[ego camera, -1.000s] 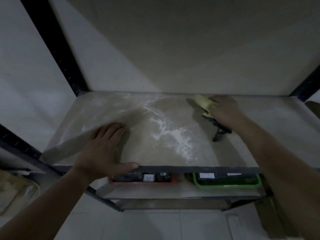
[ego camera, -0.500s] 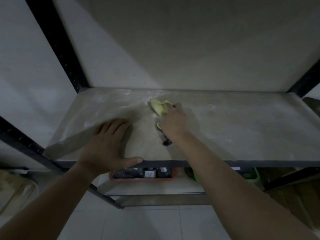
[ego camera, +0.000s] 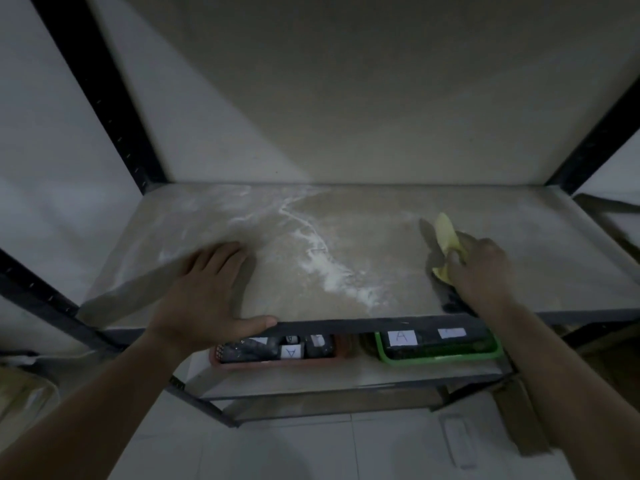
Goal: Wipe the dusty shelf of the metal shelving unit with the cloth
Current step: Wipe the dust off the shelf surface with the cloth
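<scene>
Head view: flat pale shelf (ego camera: 381, 216), matte, dark metal front edge. White dust ridge (ego camera: 325, 268) curves across its middle. Right hand (ego camera: 479, 271) closed around crumpled yellow cloth (ego camera: 446, 237), right of the ridge. Left hand (ego camera: 204, 296) flat, fingers spread, thumb over front edge, holding nothing.

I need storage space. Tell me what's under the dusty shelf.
Under the dusty shelf a lower shelf holds a red tray and a green tray of dark items with paper labels. The shelf's front edge covers their rear parts.
</scene>
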A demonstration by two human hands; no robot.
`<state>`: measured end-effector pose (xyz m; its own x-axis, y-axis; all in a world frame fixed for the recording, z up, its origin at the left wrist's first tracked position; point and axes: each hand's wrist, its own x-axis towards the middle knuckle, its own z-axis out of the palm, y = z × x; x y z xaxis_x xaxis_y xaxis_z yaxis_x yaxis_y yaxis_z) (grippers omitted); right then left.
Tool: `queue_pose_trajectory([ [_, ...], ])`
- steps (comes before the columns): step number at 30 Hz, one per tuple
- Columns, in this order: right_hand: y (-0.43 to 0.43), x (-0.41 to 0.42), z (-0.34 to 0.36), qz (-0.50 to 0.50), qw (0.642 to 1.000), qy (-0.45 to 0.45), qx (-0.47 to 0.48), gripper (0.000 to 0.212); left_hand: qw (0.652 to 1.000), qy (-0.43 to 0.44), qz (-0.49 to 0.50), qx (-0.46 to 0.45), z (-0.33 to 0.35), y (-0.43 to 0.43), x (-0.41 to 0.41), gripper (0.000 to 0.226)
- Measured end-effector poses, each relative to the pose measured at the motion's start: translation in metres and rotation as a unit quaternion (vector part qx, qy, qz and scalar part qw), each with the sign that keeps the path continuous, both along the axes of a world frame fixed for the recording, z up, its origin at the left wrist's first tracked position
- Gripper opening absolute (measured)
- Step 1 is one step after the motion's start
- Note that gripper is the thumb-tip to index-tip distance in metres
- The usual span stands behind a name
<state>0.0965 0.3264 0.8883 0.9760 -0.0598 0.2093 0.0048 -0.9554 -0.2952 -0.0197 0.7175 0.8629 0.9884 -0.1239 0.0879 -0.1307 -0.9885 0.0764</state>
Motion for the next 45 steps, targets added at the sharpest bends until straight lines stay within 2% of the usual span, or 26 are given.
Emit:
queue_pose_trajectory([
  [4, 0.057, -0.016, -0.007, 0.030, 0.998, -0.020, -0.060, 0.035, 1.000, -0.001, -0.002, -0.002, 0.002, -0.001, 0.000, 0.124],
  [10, 0.165, -0.027, 0.003, 0.112, 0.993, 0.037, 0.005, 0.039, 1.000, 0.003, -0.004, 0.006, 0.000, 0.001, 0.001, 0.124],
  [12, 0.160, -0.014, 0.008, 0.132, 0.985, 0.078, 0.083, 0.040, 1.000, 0.004, -0.006, 0.011, 0.000, 0.002, 0.001, 0.122],
  [14, 0.132, -0.009, 0.019, 0.123, 0.983, 0.072, 0.114, 0.042, 1.000, 0.001, -0.002, 0.007, 0.000, 0.002, 0.000, 0.122],
  [18, 0.053, -0.013, 0.029, 0.042, 0.994, 0.058, 0.081, 0.049, 1.000, -0.007, 0.005, -0.005, 0.001, -0.001, 0.000, 0.122],
  [23, 0.034, -0.036, 0.013, 0.044, 0.993, 0.095, 0.063, 0.042, 1.000, -0.004, 0.011, -0.009, 0.003, -0.002, -0.001, 0.124],
  [27, 0.082, -0.058, -0.001, 0.045, 0.998, 0.027, 0.037, 0.039, 1.000, -0.008, 0.010, -0.013, 0.003, -0.002, -0.001, 0.123],
  [31, 0.147, -0.042, -0.018, 0.078, 0.994, 0.033, 0.075, 0.037, 1.000, -0.012, 0.007, -0.006, 0.002, -0.002, 0.000, 0.123],
  [34, 0.200, -0.030, -0.022, 0.120, 0.992, 0.024, 0.042, 0.033, 1.000, -0.012, 0.002, -0.012, 0.001, -0.001, 0.001, 0.122],
  [36, 0.218, -0.025, -0.017, 0.151, 0.984, 0.039, 0.085, 0.033, 1.000, -0.013, -0.001, -0.011, -0.001, 0.000, 0.002, 0.122],
  [39, 0.199, -0.022, 0.006, 0.171, 0.966, 0.042, 0.190, 0.037, 1.000, -0.011, -0.006, -0.010, -0.002, 0.001, 0.004, 0.122],
  [42, 0.140, -0.012, 0.024, 0.180, 0.967, 0.011, 0.177, 0.039, 1.000, -0.007, -0.002, -0.007, -0.003, 0.002, 0.003, 0.123],
  [45, 0.071, 0.016, 0.033, 0.118, 0.984, 0.016, 0.132, 0.043, 1.000, -0.007, 0.000, -0.008, -0.004, 0.002, 0.003, 0.123],
])
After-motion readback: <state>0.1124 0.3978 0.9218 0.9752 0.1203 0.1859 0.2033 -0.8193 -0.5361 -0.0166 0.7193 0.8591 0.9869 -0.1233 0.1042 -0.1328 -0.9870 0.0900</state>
